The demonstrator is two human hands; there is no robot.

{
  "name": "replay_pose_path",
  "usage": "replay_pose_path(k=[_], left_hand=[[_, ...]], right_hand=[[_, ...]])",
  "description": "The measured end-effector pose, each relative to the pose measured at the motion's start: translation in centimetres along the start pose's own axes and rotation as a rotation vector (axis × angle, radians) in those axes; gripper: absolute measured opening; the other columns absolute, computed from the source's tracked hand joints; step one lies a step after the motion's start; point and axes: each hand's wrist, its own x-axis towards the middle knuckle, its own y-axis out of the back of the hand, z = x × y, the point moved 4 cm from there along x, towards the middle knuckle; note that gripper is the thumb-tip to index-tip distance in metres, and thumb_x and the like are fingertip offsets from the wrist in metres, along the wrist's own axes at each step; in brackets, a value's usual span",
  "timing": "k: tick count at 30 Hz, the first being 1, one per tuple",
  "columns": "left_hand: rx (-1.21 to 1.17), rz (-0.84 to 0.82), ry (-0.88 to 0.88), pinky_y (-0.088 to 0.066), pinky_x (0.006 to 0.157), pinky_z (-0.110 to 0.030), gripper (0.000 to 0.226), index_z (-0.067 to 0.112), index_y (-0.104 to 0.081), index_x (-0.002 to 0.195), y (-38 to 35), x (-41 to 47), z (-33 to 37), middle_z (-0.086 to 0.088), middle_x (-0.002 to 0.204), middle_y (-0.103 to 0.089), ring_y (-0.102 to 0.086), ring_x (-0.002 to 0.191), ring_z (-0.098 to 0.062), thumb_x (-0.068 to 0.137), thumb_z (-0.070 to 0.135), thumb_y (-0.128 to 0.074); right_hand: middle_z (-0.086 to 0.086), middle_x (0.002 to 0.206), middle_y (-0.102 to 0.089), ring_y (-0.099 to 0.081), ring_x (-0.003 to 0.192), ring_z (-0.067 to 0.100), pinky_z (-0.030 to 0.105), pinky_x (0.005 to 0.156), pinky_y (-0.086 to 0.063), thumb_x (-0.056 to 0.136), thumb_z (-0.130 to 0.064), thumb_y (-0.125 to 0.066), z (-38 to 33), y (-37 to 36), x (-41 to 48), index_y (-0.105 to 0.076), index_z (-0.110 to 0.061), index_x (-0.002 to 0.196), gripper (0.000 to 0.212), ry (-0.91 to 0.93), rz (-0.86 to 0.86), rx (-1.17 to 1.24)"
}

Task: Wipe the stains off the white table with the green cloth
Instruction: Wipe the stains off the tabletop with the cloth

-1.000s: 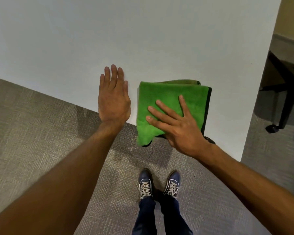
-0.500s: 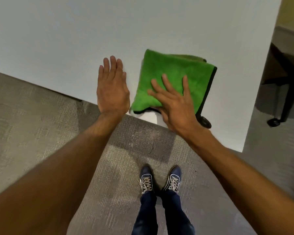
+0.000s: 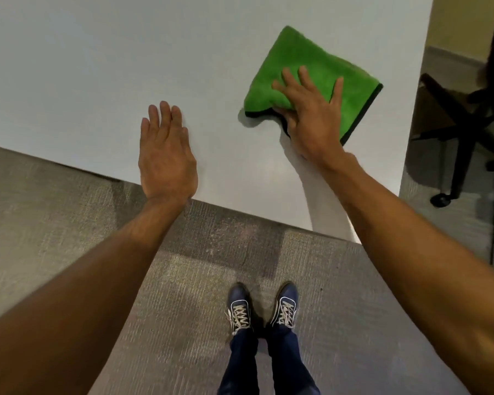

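Fluffy green cloth (image 3: 305, 58), smooth white table (image 3: 126, 67)

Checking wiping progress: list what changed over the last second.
The right hand pushed the folded green microfibre cloth away from the near edge, up and rightward across the white table. The left hand stayed flat near the table edge. No stains visible.

Left hand (image 3: 167, 158) lies flat; right hand (image 3: 311, 115) presses, fingers spread.

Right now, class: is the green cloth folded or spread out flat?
Folded. The green cloth forms a compact, thick pad with stacked layers along its dark edge, pressed under the right hand on the white table.
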Motion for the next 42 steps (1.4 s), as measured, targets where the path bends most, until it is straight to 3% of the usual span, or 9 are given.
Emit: replay_pose_path(k=[4, 9, 15, 17, 22, 31, 35, 40, 42], left_hand=[[-0.009, 0.020, -0.004, -0.008, 0.127, -0.038, 0.051, 0.005, -0.025, 0.155, -0.1, 0.0, 0.0, -0.012, 0.164, -0.020, -0.011, 0.154, -0.024, 0.110, 0.026, -0.015], [-0.051, 0.032, 0.007, -0.008, 0.127, -0.038, 0.051, 0.005, -0.027, 0.155, -0.2, 0.1, -0.1, -0.012, 0.164, -0.021, -0.012, 0.154, -0.024, 0.109, 0.026, -0.016], [-0.064, 0.037, 0.016, -0.007, 0.127, -0.036, 0.051, 0.006, -0.028, 0.155, -0.4, 0.1, -0.2, -0.010, 0.164, -0.022, -0.012, 0.154, -0.022, 0.109, 0.027, -0.017], [-0.076, 0.046, 0.024, -0.008, 0.127, -0.036, 0.051, 0.006, -0.029, 0.154, -0.4, 0.0, -0.3, -0.010, 0.163, -0.023, -0.013, 0.154, -0.021, 0.110, 0.027, -0.018], [-0.082, 0.055, 0.025, -0.006, 0.126, -0.033, 0.050, 0.008, -0.030, 0.154, -0.6, 0.0, -0.5, -0.008, 0.163, -0.024, -0.014, 0.153, -0.018, 0.110, 0.029, -0.019], [-0.030, 0.059, 0.008, -0.006, 0.126, -0.032, 0.047, 0.005, -0.032, 0.153, -0.7, 0.0, -0.5, -0.009, 0.161, -0.027, -0.016, 0.153, -0.020, 0.110, 0.024, -0.024], [-0.059, 0.065, 0.026, -0.010, 0.126, -0.036, 0.045, 0.003, -0.033, 0.152, -0.2, 0.0, -0.1, -0.011, 0.160, -0.029, -0.017, 0.153, -0.022, 0.110, 0.020, -0.029], [-0.041, 0.057, 0.013, -0.006, 0.126, -0.033, 0.046, 0.001, -0.033, 0.151, -0.1, 0.0, 0.0, -0.012, 0.161, -0.028, -0.016, 0.153, -0.023, 0.110, 0.019, -0.028], [-0.052, 0.050, 0.025, -0.006, 0.126, -0.034, 0.047, 0.003, -0.032, 0.152, -0.1, 0.0, -0.1, -0.011, 0.161, -0.027, -0.014, 0.153, -0.021, 0.110, 0.023, -0.026]], right_hand=[[-0.008, 0.162, -0.042, -0.024, 0.157, 0.020, 0.072, 0.121, 0.000, 0.103, -0.043, -0.051, -0.5, -0.4, 0.6, -0.053, -0.028, 0.147, 0.047, -0.050, -0.028, 0.019], [0.001, 0.155, -0.050, -0.036, 0.151, 0.031, 0.077, 0.118, -0.010, 0.093, -0.023, -0.065, -3.1, 0.6, -10.4, -0.058, -0.017, 0.143, 0.051, 0.130, -0.034, 0.087], [-0.001, 0.154, -0.051, -0.038, 0.150, 0.027, 0.079, 0.114, -0.022, 0.090, -0.017, -0.051, -2.7, 1.5, -18.8, -0.058, -0.016, 0.143, 0.054, 0.304, -0.076, 0.038], [-0.002, 0.153, -0.052, -0.040, 0.149, 0.025, 0.078, 0.114, -0.023, 0.089, -0.014, -0.050, -1.8, 1.7, -17.5, -0.062, -0.017, 0.140, 0.053, 0.311, -0.071, 0.016], [-0.001, 0.146, -0.060, -0.048, 0.144, 0.026, 0.076, 0.115, -0.023, 0.088, -0.020, -0.078, 0.9, 1.9, -9.9, -0.069, -0.017, 0.132, 0.045, 0.153, 0.073, 0.020], [-0.003, 0.149, -0.058, -0.043, 0.148, 0.023, 0.074, 0.119, -0.012, 0.101, -0.028, -0.061, 4.2, 1.4, -0.5, -0.064, -0.020, 0.136, 0.036, -0.121, 0.170, 0.024], [0.005, 0.146, -0.061, -0.047, 0.145, 0.029, 0.078, 0.115, -0.018, 0.088, -0.013, -0.071, 2.2, 1.5, -6.4, -0.065, -0.010, 0.134, 0.047, 0.001, 0.169, 0.063], [0.000, 0.153, -0.052, -0.039, 0.151, 0.018, 0.075, 0.118, -0.019, 0.083, -0.018, -0.081, 0.7, 1.0, -17.6, -0.061, -0.015, 0.140, 0.060, 0.130, 0.097, 0.087], [0.000, 0.156, -0.049, -0.036, 0.152, 0.017, 0.074, 0.119, -0.017, 0.084, -0.010, -0.072, 0.8, 0.8, -19.5, -0.057, -0.016, 0.143, 0.061, 0.172, 0.082, 0.064]])
